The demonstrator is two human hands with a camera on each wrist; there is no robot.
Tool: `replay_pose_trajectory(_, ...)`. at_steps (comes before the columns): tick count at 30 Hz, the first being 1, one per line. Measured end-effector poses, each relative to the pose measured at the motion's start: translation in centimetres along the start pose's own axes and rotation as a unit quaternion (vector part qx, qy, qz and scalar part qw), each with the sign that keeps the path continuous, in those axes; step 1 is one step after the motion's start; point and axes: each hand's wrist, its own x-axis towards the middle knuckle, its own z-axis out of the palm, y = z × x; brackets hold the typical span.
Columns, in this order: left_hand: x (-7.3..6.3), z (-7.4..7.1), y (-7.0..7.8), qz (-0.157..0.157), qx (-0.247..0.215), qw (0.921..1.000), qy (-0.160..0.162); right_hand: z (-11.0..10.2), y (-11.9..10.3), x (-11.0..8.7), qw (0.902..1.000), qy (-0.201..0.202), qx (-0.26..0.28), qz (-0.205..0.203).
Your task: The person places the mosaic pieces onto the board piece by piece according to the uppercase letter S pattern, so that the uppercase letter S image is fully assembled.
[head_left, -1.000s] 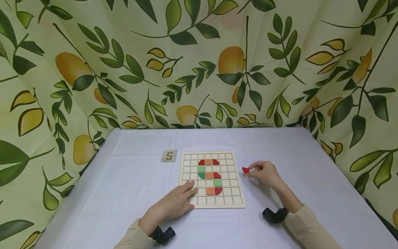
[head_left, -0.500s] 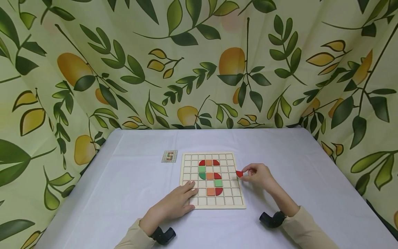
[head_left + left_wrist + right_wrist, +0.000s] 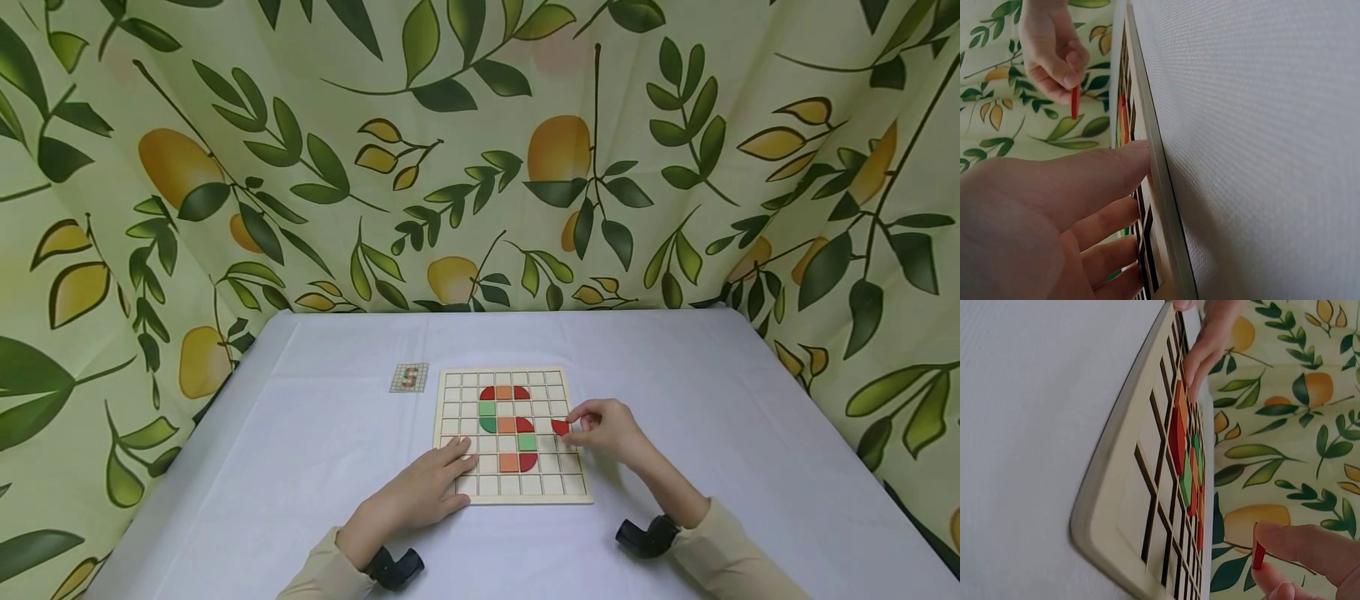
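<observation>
My right hand (image 3: 611, 432) pinches a red quarter-circle tile (image 3: 560, 427) between thumb and fingertip, over the right part of the wooden grid board (image 3: 555, 484). In the right wrist view the red tile (image 3: 1258, 549) appears edge-on, apart from the board surface. Flat on the board's lower left lies my left hand (image 3: 422, 485), its fingers stretched over the grid and its thumb at the near edge. Set in the cells are red quarter-circle tiles (image 3: 528, 461), orange squares (image 3: 508, 462), green squares (image 3: 527, 442) and one green quarter-circle (image 3: 488, 424), forming an S-like figure.
A small card (image 3: 408, 377) printed with a gridded S figure lies left of the board's far corner. White cloth (image 3: 322, 400) covers the table. Behind it hangs a leaf-and-fruit patterned curtain (image 3: 480, 192). Black wrist mounts (image 3: 647, 537) sit at both cuffs.
The right hand has moved left with the red quarter-circle tile, from beside the board to over its right-hand cells. The left hand stays in place on the board.
</observation>
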Motion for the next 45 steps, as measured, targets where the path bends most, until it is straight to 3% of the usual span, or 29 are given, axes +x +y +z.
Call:
replay_pose_trajectory(24,0.0,0.1,-0.1,0.006,0.009,0.9999,0.010,2.3,-1.5,-0.4,0.9978,-0.030,0.018,-0.056)
replay_pose_trajectory(35,-0.1,0.1,-0.1,0.007,0.007,0.9999,0.009,3.6,-2.1,-0.4,0.9983,-0.034,0.023,-0.042)
replay_pose_trajectory(45,-0.3,-0.2,0.1,0.011,0.007,0.9999,0.010,4.6,-2.2,-0.3,0.9949,-0.061,0.020,-0.077)
